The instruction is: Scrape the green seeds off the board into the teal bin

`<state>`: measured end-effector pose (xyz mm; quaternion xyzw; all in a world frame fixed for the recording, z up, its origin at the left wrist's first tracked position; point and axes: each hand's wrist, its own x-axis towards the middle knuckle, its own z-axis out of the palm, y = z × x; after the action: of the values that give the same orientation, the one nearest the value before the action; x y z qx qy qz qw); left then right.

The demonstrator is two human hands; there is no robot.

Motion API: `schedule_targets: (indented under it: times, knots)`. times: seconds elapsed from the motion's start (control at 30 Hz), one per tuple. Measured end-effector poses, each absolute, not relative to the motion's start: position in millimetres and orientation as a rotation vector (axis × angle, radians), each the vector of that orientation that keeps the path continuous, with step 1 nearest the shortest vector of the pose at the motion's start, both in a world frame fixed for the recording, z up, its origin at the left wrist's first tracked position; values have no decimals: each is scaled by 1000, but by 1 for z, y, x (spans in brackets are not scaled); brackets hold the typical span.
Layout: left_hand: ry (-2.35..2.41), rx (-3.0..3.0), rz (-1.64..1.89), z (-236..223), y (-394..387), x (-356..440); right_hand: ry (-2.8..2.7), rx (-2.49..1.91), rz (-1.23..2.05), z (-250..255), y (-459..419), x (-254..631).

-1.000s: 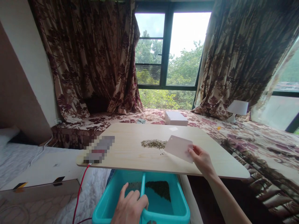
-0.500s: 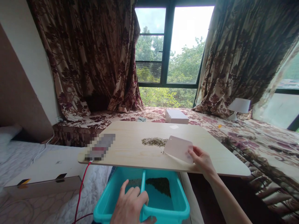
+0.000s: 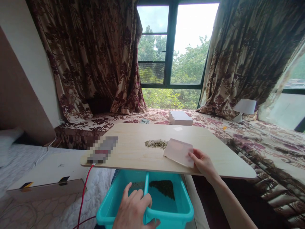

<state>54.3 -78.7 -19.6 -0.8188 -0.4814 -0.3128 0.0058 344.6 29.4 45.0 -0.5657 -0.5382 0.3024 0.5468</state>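
My right hand (image 3: 202, 163) pinches a pale pink flat card (image 3: 178, 152) by its right edge, holding it tilted on the light wooden table (image 3: 133, 152). The card's left edge lies just right of a small heap of dark green seeds (image 3: 156, 143). My left hand (image 3: 134, 208) grips the near rim and divider of a teal two-compartment bin (image 3: 183, 210) below the table's front edge. More dark seeds (image 3: 163, 187) lie in the bin's compartments.
A blurred-out object (image 3: 102, 149) with a red cable (image 3: 82, 197) sits at the table's left. A white box (image 3: 179, 117) and white lamp (image 3: 244, 108) rest on the patterned window seat behind. A cardboard box (image 3: 45, 175) lies on the bed at left.
My right hand has slid the card slightly leftward toward the seed heap. The view has tipped a little. My left hand stays on the bin.
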Motion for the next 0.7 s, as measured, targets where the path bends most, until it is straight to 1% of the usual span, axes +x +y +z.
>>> schedule_targets:
  times: [0.17,0.23,0.33,0.5,0.6,0.7]
  knots:
    - [-1516,-2572,-971,-19,-80,56,-1367,-1330,1062,58,8,344]
    - [-1517,-2567,-956,-18,-79,54,-1391,-1331,1124,63,1,344]
    - [-1445,-2597,-908,-17,-76,49,-1344,-1312,1030,67,-1,350]
    - [-1267,-2619,-780,-20,-73,48,-1080,-1386,711,62,6,379]
    - [-1302,-2518,-749,-25,-76,58,-1031,-1452,641,58,8,396]
    - [-1289,-2495,-772,-31,-78,67,-1016,-1490,640,56,6,403]
